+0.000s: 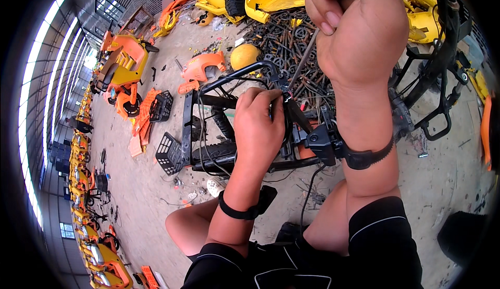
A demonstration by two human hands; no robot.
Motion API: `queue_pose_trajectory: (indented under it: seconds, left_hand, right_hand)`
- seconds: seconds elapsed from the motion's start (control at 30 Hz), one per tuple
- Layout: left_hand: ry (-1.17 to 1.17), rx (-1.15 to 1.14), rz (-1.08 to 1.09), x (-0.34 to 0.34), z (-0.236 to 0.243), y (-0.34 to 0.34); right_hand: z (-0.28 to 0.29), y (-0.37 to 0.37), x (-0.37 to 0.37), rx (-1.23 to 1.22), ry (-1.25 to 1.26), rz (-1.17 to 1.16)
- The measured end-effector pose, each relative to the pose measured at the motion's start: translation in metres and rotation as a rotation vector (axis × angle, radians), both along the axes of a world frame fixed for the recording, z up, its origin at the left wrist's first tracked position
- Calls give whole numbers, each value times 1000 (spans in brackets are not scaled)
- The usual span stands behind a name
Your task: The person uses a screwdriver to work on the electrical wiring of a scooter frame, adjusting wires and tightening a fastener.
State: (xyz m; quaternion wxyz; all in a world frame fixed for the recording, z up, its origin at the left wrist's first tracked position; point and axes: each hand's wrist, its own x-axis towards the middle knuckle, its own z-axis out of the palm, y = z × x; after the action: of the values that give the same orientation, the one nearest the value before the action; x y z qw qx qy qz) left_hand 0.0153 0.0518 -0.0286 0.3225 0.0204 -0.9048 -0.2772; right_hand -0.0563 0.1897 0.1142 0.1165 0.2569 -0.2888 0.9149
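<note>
My right hand (359, 39) is raised at the upper right, its fingers wrapped around the dark handle of a screwdriver (303, 64). The thin metal shaft slants down and left, its tip close to the fingers of my left hand (256, 122). Those fingers are curled together at the upper tube of a black vehicle frame (213, 165); whatever they pinch is hidden. Thin cables (201, 127) run along the frame beside my left hand. Below my right wrist, a black box-shaped part (320, 142) sits near the frame's right side.
Behind the frame lies a heap of dark metal parts (291, 44), with a yellow round shell (245, 58) and an orange body panel (204, 66) beside it. Black crates (169, 153) stand left. Another black frame (442, 80) is at right. Yellow vehicles (79, 169) line the far left.
</note>
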Motion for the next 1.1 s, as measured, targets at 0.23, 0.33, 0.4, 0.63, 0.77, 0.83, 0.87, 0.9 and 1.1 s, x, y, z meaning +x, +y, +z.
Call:
queue_pose_trajectory:
  seconds: [0.23, 0.33, 0.4, 0.63, 0.77, 0.83, 0.87, 0.9, 1.1]
  left_hand:
    - [70, -80, 3, 0, -1, 1]
    - [73, -90, 5, 0, 0, 2]
    - [78, -85, -5, -1, -2, 1]
    - [101, -131, -20, -1, -1, -2]
    - [111, -139, -28, -2, -1, -3]
    - [126, -153, -30, -2, -1, -3]
    - [131, -154, -35, -2, -1, -3]
    - [137, -155, -39, -3, 0, -3]
    - [123, -155, -46, -3, 1, -3]
  right_hand:
    - [-6, -1, -6, 2, 68, -67]
    - [-7, 0, -11, -22, 89, -81]
    - [-7, 1, -12, -26, 87, -95]
    - [-7, -2, -15, -45, 35, -81]
    - [-15, -2, -29, -77, 9, -82]
    - [-23, -2, -44, -122, -1, -47]
    - [-20, -1, -40, -120, -20, -55]
    - [-17, -1, -36, -119, -37, -63]
    - [-17, 1, -36, -111, -46, -45]
